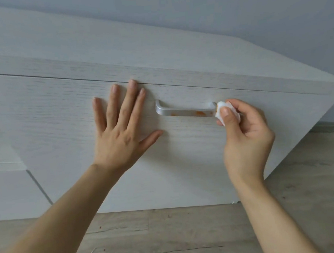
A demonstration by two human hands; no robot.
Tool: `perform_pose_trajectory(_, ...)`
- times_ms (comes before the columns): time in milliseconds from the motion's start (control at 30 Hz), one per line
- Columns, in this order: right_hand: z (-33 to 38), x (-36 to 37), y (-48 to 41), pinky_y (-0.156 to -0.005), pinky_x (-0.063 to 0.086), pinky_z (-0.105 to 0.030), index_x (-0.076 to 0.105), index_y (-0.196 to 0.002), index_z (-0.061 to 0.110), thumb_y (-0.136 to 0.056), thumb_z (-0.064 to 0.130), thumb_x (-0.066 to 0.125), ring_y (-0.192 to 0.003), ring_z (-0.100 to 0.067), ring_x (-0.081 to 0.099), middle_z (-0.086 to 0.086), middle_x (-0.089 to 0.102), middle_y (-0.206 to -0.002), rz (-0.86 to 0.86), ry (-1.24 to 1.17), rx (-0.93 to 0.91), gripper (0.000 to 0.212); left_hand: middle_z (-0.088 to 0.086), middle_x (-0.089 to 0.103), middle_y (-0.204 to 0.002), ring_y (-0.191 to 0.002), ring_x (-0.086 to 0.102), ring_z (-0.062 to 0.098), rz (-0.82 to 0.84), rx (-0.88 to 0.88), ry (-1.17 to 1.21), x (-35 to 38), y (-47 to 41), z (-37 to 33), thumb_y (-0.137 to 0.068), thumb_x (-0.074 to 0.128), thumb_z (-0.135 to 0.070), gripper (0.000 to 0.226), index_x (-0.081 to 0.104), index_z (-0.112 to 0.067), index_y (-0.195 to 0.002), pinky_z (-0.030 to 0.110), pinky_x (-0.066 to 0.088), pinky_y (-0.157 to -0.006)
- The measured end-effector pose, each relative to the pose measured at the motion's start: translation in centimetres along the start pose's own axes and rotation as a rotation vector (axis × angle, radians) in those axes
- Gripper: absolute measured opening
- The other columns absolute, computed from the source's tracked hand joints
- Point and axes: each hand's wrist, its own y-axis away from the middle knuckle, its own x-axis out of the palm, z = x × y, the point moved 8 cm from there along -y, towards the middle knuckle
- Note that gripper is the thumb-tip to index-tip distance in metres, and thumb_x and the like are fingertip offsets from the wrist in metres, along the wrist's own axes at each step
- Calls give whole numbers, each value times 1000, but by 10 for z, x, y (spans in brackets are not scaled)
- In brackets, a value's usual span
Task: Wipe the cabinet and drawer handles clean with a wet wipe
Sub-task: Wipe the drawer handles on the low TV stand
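Handle (185, 109): 1, silver bar, frame centre, two orange smears on it | Wipe (220, 110): 1, white wad at handle's right end | Drawer (60, 119): 1, pale wood front | Left hand (120, 130): flat on drawer, fingers spread, centre-left | Right hand (243, 131): pinches wipe, centre-right | Floor (171, 237): wood planks, bottom

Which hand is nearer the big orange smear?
Right. The right hand pinches the wipe at the handle's right end, beside the smear; the left hand lies flat left of the handle.
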Motion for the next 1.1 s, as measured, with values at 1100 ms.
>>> perform_pose_trajectory(1100, 29, 9, 31, -74, 41, -7, 71, -98, 0, -82, -3, 70, -76, 0, 49, -7, 58, -84, -196, 358, -542, 16, 11, 25, -152, -141, 13, 35, -176, -6, -34, 1, 0, -3, -92, 50, -57, 80, 24, -7, -148, 51, -1, -116)
